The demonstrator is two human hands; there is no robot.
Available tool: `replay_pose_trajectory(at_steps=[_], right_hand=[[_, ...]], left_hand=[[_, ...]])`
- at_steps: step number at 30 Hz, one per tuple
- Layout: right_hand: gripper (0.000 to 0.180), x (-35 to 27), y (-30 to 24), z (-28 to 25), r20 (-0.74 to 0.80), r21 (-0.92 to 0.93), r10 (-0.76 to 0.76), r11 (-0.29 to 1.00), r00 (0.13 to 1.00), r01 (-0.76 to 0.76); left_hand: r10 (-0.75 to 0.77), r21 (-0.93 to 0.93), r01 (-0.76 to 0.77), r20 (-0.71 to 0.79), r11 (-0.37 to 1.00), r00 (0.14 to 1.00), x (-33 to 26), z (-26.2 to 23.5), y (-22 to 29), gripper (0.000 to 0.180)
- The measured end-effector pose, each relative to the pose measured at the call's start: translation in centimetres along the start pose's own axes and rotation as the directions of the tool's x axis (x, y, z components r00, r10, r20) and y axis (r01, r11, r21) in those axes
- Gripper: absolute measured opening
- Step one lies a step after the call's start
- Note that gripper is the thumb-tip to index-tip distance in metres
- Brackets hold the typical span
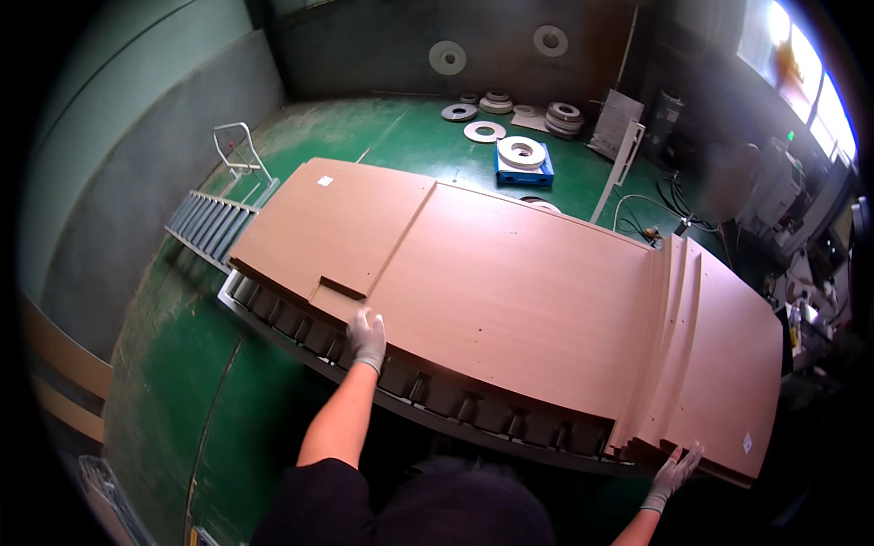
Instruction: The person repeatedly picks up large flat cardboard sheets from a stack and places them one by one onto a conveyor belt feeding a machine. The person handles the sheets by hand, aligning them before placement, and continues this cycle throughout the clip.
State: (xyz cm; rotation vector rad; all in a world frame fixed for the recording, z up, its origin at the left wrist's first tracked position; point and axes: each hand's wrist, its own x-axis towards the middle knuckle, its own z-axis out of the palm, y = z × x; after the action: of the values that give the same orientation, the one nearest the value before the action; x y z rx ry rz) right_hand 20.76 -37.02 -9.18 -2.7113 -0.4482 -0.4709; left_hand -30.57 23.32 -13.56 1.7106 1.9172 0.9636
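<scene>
Brown flat panels lie in stacks on a dark roller conveyor [464, 407] in front of me. My left hand [366, 340], in a pale glove, is at the near edge of the left panel [332, 218], close to a rectangular notch [342, 288]. Its fingers are apart and point away from me. The wide middle panel [519, 282] lies beside it. At the near edge of the right-hand panel [728, 364], my gloved right hand [672, 477] touches the corner region with thumb and fingers apart. The undersides of both hands are hidden.
A grey roller section [211, 227] with a white tubular frame [241, 150] stands left. Rolls of edging tape [522, 153] lie on the green floor [401, 136] beyond, one on a blue box [524, 175]. Cables [678, 205] and machinery [783, 196] are at the right. Boards [59, 350] lean lower left.
</scene>
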Motion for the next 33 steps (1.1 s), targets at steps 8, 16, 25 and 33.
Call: replay_pose_trajectory(at_steps=[8,16,25,33], right_hand=[[0.06,-0.1,-3.5,0.1,0.162,-0.169,0.077,0.984,0.984,-0.049],[0.067,-1.8,-8.4,1.6,0.089,-0.262,0.081,0.964,0.993,-0.055],[0.065,-1.9,-9.7,2.1,-0.012,-0.168,0.141,0.976,0.99,-0.141],[0.069,-2.5,-10.0,1.4,-0.038,-0.121,0.131,0.983,0.991,-0.135]], left_hand=[[0.081,0.484,-0.262,0.362,0.835,0.929,12.7,0.3,1.5,0.052],[0.225,0.545,-0.427,0.399,0.722,0.889,13.7,-0.3,-0.5,0.038],[0.308,0.454,-0.493,0.422,0.742,0.853,8.9,-9.7,-6.2,0.053],[0.152,0.299,-0.223,0.242,0.928,0.958,6.8,-17.0,-9.6,0.042]])
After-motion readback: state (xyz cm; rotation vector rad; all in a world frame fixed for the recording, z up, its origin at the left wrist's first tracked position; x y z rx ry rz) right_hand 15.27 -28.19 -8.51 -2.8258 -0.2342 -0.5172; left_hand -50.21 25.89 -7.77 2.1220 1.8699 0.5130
